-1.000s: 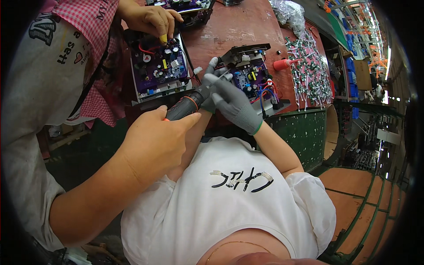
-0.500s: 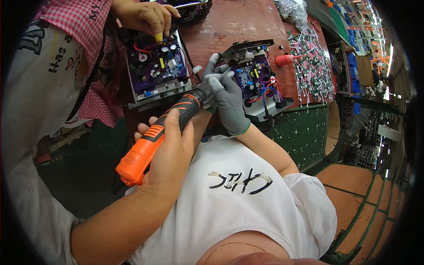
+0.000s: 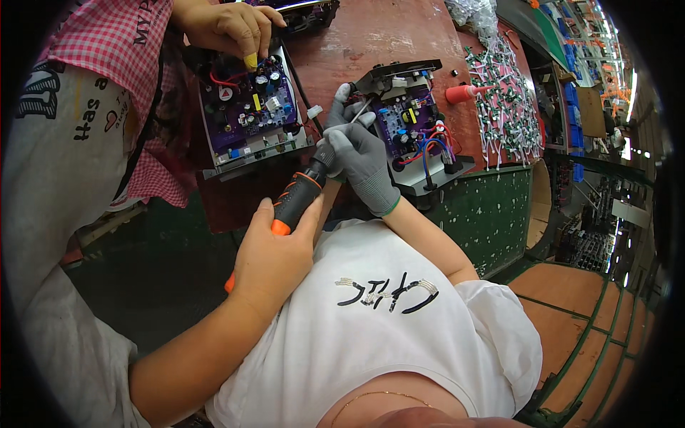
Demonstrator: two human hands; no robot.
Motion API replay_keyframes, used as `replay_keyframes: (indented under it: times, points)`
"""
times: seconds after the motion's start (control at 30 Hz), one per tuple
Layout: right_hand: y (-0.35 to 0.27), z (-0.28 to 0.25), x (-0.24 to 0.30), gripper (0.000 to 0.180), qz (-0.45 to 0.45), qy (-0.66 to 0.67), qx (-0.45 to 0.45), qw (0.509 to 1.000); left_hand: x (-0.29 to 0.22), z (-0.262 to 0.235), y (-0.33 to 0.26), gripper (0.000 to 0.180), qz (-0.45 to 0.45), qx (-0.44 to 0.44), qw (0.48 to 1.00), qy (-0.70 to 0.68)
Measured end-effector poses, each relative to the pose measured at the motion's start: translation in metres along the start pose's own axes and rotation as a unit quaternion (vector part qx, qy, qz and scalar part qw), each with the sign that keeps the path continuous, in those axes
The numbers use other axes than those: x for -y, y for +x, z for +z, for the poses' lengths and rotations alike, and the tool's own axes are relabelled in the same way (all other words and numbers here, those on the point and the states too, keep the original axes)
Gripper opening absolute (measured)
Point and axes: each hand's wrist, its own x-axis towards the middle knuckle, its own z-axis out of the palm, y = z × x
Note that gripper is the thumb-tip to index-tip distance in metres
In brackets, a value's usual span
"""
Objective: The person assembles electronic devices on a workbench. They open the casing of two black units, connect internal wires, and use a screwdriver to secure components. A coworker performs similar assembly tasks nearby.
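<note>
My bare left hand (image 3: 275, 257) grips the rear of an orange and black electric screwdriver (image 3: 298, 194). The tool slants up to the right toward a purple circuit board (image 3: 410, 125) that sits in a black metal chassis. My right hand (image 3: 360, 160), in a grey glove, is wrapped around the screwdriver's front end, and its fingers steady the thin bit at the board's left edge. Red and blue wires loop over the near part of the board.
A co-worker in a pink checked top stands at the left, one hand (image 3: 235, 25) on a second purple board (image 3: 250, 107). On the red-brown table (image 3: 378, 32) lie a red-handled tool (image 3: 464, 93) and a pile of small parts (image 3: 506, 107). Green table front below.
My left hand slid back along the screwdriver, baring its orange body for a moment, and now grips its rear. The gloved right hand stayed at the board.
</note>
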Motion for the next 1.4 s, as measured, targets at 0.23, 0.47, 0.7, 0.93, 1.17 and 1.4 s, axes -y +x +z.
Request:
replay_keyframes:
  times: [0.23,0.47,0.7,0.93,1.17,1.4]
  points:
    - [-0.006,-0.004,0.006,0.019,-0.013,-0.034,0.014,0.999,-0.007,0.010,-0.018,0.061,-0.244,-0.053,0.939,-0.236]
    - [-0.002,-0.006,0.002,0.017,-0.058,-0.038,0.022,0.997,0.005,0.007,-0.008,0.051,-0.134,-0.009,0.987,-0.094]
    - [-0.004,0.000,0.027,0.014,-0.133,-0.085,0.081,0.984,0.026,0.014,-0.042,0.060,-0.175,0.032,0.974,-0.139]
    - [-0.001,0.000,0.044,0.026,-0.305,-0.248,0.100,0.914,0.011,0.031,-0.050,0.068,-0.095,0.000,0.995,0.040]
    - [-0.013,-0.037,0.065,0.024,-0.208,-0.294,0.011,0.933,0.018,0.043,-0.047,0.062,-0.180,0.027,0.981,0.072]
    - [0.022,-0.077,0.069,0.020,-0.192,-0.472,-0.007,0.860,0.032,0.048,-0.034,0.048,-0.161,-0.061,0.968,0.183]
